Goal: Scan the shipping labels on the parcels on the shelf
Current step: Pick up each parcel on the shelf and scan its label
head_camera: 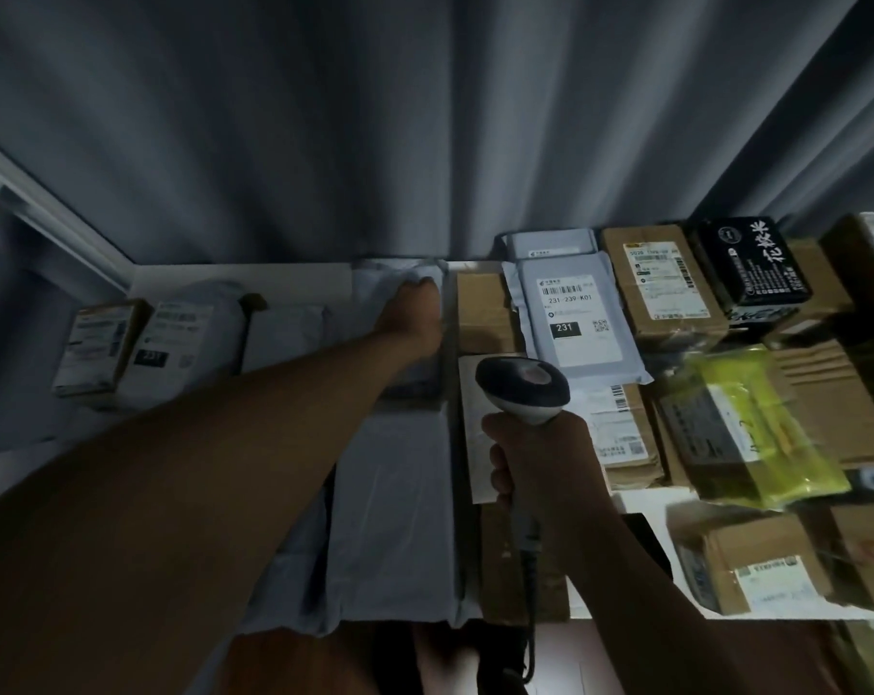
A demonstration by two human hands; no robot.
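scanner up, left hand on a grey mailer

the right hand (pixel 535 459) is wrapped around the handle of the scanner (pixel 522 388), whose dark head stands upright above the fist. its cable (pixel 529 639) drops from the bottom of the handle toward the lower edge of the view. this scanner serves as the landmark for the rest.

left of the scanner, the left arm stretches forward over the shelf (pixel 294 283), and the left hand (pixel 414 313) reaches the far end of a long grey mailer (pixel 394 494) that lies left of the scanner and runs back to the curtain (pixel 324 117). the fingers curl over crumpled grey plastic there; how firm the hold is, i cannot tell.

just behind and right of the scanner lies a grey pouch (pixel 572 318) with a white label reading 231. right of that sits a brown box (pixel 660 283) with a label facing up, and further right a black box (pixel 750 265) with white characters. right of the scanner and nearer, a yellow bag (pixel 755 418) rests on cardboard boxes. directly behind the scanner head is a plain cardboard box (pixel 482 313).

far left of the scanner, two labelled parcels (pixel 139 348) stand side by side on the shelf.
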